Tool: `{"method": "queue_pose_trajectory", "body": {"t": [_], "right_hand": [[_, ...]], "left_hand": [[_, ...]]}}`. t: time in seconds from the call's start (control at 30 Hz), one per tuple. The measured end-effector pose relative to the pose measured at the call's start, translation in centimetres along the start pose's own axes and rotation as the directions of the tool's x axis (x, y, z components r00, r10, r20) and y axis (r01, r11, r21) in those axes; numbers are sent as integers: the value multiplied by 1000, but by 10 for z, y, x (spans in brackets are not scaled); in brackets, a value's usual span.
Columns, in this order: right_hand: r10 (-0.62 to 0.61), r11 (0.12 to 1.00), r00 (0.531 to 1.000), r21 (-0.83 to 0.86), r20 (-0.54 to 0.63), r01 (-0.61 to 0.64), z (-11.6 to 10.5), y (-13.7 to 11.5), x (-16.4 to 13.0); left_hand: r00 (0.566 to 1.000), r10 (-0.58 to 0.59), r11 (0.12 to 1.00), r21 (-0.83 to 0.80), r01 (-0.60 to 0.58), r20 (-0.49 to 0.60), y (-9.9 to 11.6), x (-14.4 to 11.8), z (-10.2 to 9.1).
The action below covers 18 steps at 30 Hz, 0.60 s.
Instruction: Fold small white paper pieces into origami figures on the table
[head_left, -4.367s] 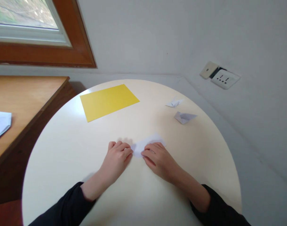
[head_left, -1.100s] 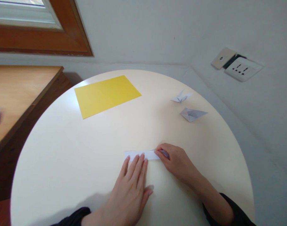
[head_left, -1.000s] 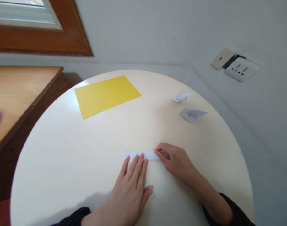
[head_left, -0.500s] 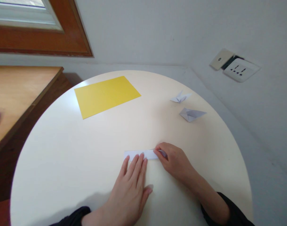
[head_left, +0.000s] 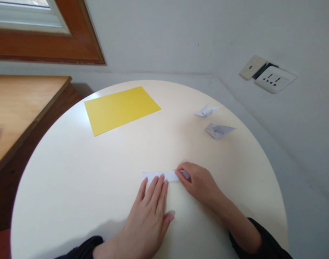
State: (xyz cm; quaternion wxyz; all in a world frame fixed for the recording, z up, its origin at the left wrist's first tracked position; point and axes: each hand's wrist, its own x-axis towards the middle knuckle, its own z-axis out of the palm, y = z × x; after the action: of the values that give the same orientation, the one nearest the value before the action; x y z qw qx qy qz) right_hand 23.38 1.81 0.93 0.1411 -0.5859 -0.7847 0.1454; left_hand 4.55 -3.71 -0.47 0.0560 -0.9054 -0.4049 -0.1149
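Note:
A narrow white paper strip (head_left: 171,175) lies across the round white table (head_left: 99,169), close in front of me. My left hand (head_left: 151,212) is spread flat, its fingertips resting on the strip's lower edge and its thumb out to the side on the tabletop. At the strip's right end, my right hand (head_left: 198,180) is closed, with thumb and index finger pinched on the paper. The fingers cover part of that end, so how it is folded there is hidden.
A yellow sheet (head_left: 122,110) lies flat toward the back left. Two folded paper pieces, a smaller one (head_left: 206,111) and a larger one (head_left: 219,130), sit at the right rear. A wooden table (head_left: 26,97) stands at left; a wall socket (head_left: 274,79) is at right.
Both hands keep their places on the paper strip. The whole view has shifted very slightly; nothing else visibly differs.

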Motion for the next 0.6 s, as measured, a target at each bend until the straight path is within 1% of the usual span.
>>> {"method": "queue_pose_trajectory", "body": {"t": [0.27,0.6], "right_hand": [[-6,1000,1000,-11,-22,5,0,-1,0],[33,999,999,-7,7,-33,0,-1,0]], "left_hand": [[1000,0,1000,10,0,-7,0,1,0],[1000,-3,1000,3,3,6,0,-1,1]]}}
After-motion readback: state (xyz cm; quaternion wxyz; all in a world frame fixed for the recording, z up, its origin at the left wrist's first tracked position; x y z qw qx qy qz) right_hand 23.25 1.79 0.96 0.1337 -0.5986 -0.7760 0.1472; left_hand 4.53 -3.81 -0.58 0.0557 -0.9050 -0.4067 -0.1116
